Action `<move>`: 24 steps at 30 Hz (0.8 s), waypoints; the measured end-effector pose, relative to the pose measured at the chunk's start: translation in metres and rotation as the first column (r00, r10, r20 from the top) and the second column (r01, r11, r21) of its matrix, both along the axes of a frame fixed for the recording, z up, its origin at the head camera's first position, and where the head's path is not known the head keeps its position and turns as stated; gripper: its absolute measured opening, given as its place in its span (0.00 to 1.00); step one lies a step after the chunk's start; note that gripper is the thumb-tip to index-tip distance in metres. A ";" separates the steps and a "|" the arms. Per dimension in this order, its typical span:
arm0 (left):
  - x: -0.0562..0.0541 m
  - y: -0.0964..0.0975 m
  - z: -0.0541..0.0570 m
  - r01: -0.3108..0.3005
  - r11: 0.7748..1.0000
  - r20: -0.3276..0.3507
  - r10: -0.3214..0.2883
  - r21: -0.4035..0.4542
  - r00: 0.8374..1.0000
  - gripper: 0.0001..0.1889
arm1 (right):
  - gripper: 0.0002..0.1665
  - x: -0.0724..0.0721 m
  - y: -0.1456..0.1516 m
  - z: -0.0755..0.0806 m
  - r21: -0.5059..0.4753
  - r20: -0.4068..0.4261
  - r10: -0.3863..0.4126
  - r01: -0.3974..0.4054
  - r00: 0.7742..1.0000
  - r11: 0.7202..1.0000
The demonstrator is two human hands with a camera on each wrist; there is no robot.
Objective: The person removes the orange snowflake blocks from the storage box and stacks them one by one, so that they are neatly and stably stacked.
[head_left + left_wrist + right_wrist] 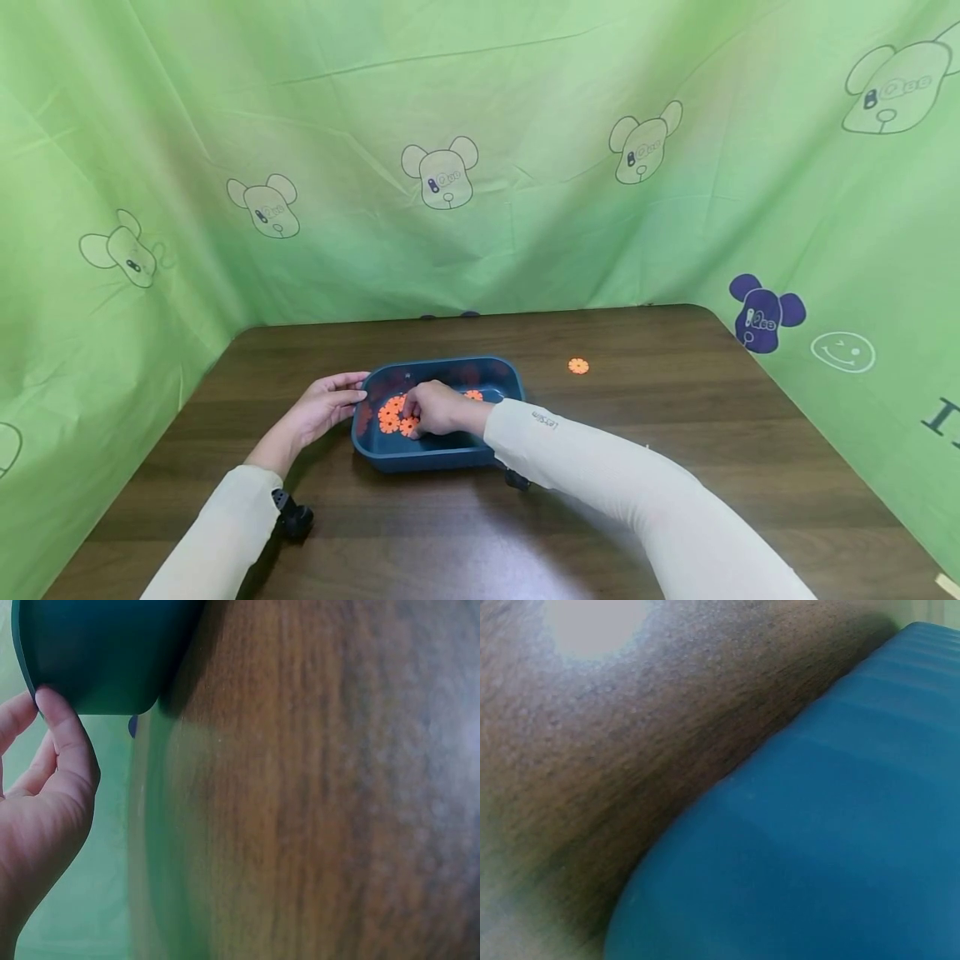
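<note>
Orange gear discs [392,414] lie in blue plastic tub [435,454] mid-table. Right hand [435,408] curled down over discs; pinch itself hidden, cannot tell. Left hand [322,406], fingers straight, steadies tub's left rim. Advice: brace tub firmly, lift one disc cleanly. Stray disc [578,366] well apart on wooden table [675,433].

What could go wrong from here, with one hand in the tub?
1. The left hand only touches the blue tub at its rim; a tug by the right hand might slide it on the table.
2. The orange discs lie bunched, so several may lift together and drop.
3. One stray disc lies outside and might be missed.
</note>
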State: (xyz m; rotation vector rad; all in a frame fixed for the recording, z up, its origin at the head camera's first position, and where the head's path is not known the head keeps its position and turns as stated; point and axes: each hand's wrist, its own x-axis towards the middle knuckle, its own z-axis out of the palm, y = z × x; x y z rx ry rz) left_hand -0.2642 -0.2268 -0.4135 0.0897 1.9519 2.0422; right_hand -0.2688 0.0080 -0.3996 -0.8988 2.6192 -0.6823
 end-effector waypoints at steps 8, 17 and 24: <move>-0.001 0.000 0.000 -0.003 1.000 -0.003 0.003 -0.011 1.000 0.25 | 0.12 0.000 0.000 0.000 -0.017 0.017 -0.018 0.019 1.000 1.000; -0.001 0.000 0.000 -0.001 1.000 0.001 0.001 -0.010 1.000 0.26 | 0.12 0.000 0.002 0.001 -0.073 0.045 -0.011 0.014 0.999 0.997; 0.001 0.000 0.001 0.007 1.000 -0.003 -0.007 -0.014 1.000 0.27 | 0.09 0.001 0.005 0.001 -0.136 0.099 -0.021 0.035 0.995 0.990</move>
